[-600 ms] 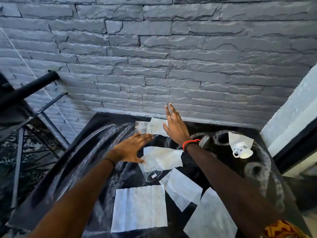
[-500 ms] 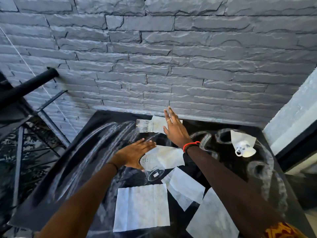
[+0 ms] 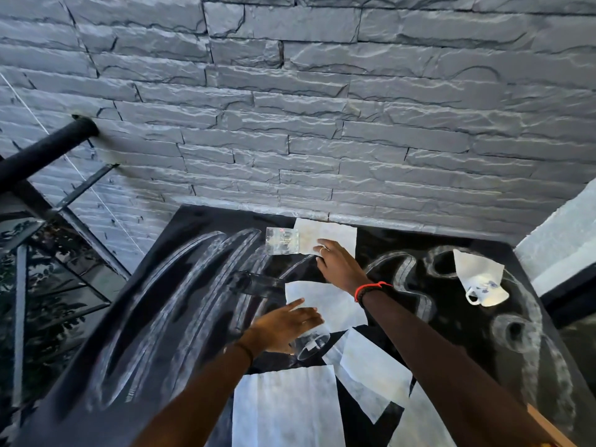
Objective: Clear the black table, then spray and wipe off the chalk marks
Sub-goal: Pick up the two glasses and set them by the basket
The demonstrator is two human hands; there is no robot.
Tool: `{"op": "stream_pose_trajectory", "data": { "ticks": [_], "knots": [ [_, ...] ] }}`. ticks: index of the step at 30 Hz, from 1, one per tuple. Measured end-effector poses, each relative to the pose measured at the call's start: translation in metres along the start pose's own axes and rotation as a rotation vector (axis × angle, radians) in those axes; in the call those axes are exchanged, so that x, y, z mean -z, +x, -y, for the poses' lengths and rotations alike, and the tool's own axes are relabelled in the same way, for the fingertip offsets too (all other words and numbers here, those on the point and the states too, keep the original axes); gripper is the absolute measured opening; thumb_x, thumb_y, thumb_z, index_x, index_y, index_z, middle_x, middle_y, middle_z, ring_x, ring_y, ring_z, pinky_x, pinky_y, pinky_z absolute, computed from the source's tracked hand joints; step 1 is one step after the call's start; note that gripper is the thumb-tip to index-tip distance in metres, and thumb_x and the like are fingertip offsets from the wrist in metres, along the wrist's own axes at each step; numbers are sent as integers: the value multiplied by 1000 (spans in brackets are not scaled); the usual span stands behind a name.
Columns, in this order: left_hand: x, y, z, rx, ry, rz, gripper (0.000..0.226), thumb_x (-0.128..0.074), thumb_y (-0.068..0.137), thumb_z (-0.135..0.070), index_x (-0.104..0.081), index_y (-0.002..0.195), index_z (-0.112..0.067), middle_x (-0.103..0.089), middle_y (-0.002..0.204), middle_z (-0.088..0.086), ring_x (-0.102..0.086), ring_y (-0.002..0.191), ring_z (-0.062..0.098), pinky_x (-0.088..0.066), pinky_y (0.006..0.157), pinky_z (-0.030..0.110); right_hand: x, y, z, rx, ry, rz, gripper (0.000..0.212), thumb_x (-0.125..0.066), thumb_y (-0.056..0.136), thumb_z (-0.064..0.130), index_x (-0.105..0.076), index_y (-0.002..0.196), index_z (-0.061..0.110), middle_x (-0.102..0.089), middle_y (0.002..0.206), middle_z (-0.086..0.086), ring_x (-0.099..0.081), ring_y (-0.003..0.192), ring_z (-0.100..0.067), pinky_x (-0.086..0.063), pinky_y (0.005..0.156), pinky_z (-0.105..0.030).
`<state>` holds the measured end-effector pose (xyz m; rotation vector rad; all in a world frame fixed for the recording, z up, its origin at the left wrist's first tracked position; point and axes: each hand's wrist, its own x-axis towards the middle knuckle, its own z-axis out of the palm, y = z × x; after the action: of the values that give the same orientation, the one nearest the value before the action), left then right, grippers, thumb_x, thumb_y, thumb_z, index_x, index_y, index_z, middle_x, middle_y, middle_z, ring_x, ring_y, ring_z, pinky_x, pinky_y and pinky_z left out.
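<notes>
Black table [image 3: 380, 243] stands against grey stone wall [image 3: 290, 124]; the top is covered in broad white chalk marks [image 3: 193, 285], arcs on the left and loops on the right. The table is not cleared. Clear glass [image 3: 282, 241] lies on its side at the far edge, touching far napkin [image 3: 335, 233]. Right hand [image 3: 340, 269] is stretched out flat, fingers nearly straight, tips resting on the far napkin just beside that glass; red wristband [image 3: 371, 287] at the wrist. Left hand [image 3: 283, 327] lies over near glass [image 3: 312, 345], also on its side; fingers are draped across its top, thumb spread. Cannot tell whether they close round it. Dark tumbler [image 3: 258, 283] lies on its side between the two glasses. Centre napkin [image 3: 325, 308] sits between the hands; front napkin [image 3: 283, 404] and angled napkin [image 3: 374, 372] lie nearer the person. White cup [image 3: 482, 293] is tipped over on cup napkin [image 3: 474, 266], well apart at right. Black railing [image 3: 42, 150] at left.
</notes>
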<state>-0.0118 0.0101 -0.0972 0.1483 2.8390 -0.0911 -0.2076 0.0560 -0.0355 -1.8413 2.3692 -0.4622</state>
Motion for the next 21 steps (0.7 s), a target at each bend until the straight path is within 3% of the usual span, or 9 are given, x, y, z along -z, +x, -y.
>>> {"op": "stream_pose_trajectory", "data": {
  "ticks": [6, 10, 14, 17, 21],
  "knots": [
    [8, -4, 4, 131, -318, -90, 95, -73, 77, -36, -19, 152, -15, -25, 158, 7, -25, 144, 23, -10, 118, 29, -10, 35, -1, -69, 58, 45, 36, -44, 94, 11, -52, 128, 4, -51, 133, -10, -42, 125, -24, -32, 106, -30],
    [13, -23, 24, 418, -679, -264, 93, -76, 71, -40, -25, 148, -24, -40, 149, -1, -43, 132, 19, -32, 106, 25, -20, 64, -2, -135, 112, 59, 40, -42, 93, 8, -49, 132, 5, -50, 135, -9, -40, 128, -23, -33, 105, -30],
    [5, -36, 49, 630, -936, -459, 92, -74, 62, -61, -35, 138, -26, -54, 132, -5, -56, 117, 16, -46, 96, 29, -30, 93, 1, -163, 134, 101, 46, -44, 92, 8, -42, 137, 6, -45, 140, -10, -37, 131, -24, -30, 107, -30],
    [3, -44, 67, 811, -1034, -592, 88, -79, 57, -60, -40, 130, -29, -58, 114, -13, -60, 99, 10, -51, 83, 28, -41, 112, 9, -147, 137, 179, 57, -54, 89, 14, -33, 142, 6, -36, 145, -11, -30, 135, -23, -27, 110, -30],
    [-4, -52, 92, 938, -1100, -676, 76, -85, 56, -57, -45, 115, -31, -61, 104, -13, -63, 91, 7, -49, 73, 19, -64, 138, 22, -74, 40, 233, 80, -66, 83, 19, -20, 147, 5, -24, 152, -13, -19, 141, -23, -22, 114, -30]
  ]
}}
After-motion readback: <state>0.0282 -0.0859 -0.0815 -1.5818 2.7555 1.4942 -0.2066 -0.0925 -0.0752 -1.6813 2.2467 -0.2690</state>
